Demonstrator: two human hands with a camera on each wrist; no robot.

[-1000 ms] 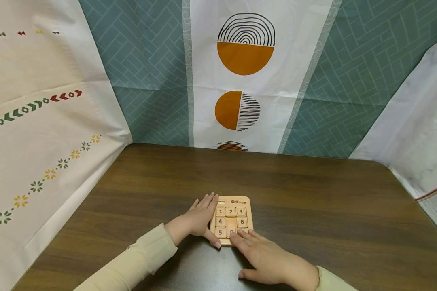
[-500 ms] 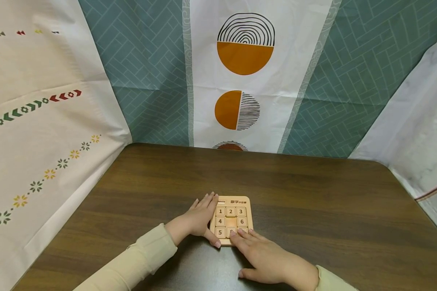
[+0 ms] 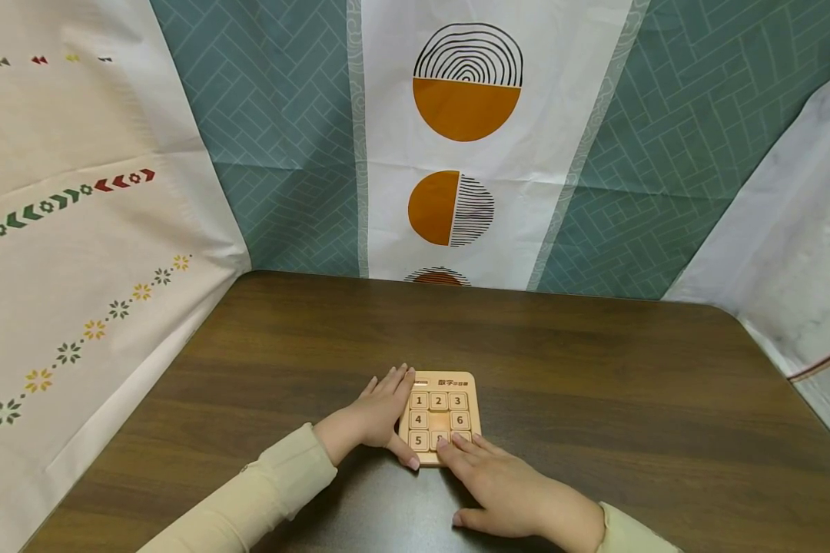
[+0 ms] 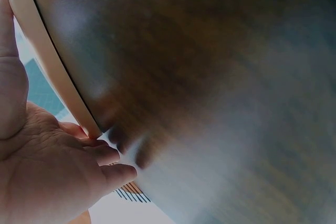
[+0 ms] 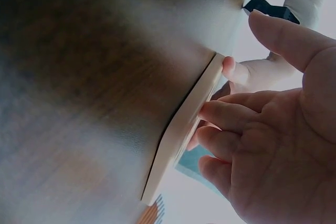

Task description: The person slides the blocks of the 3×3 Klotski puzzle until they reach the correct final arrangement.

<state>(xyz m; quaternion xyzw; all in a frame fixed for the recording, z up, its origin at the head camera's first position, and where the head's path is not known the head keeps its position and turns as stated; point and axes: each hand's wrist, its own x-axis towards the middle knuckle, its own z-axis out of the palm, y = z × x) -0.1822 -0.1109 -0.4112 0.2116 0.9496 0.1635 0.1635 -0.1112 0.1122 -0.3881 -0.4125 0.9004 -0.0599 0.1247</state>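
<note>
A wooden sliding number puzzle lies flat on the dark table. Tiles 1, 2 and 3 form its far row; 4 and 6 flank a bare middle slot. Tile 5 is at the near left, beside a partly covered 8. My left hand spans the puzzle's left side, fingers extended along the edge and thumb at the near corner. In the left wrist view its fingertips meet the puzzle's side. My right hand lays its extended fingertips over the near-right tiles, hiding the last one; its thumb stays apart.
Brown wood-grain table surrounds the puzzle. A patterned cloth hangs along the far edge, with an embroidered white cloth at the left and pale marbled cloth at the right.
</note>
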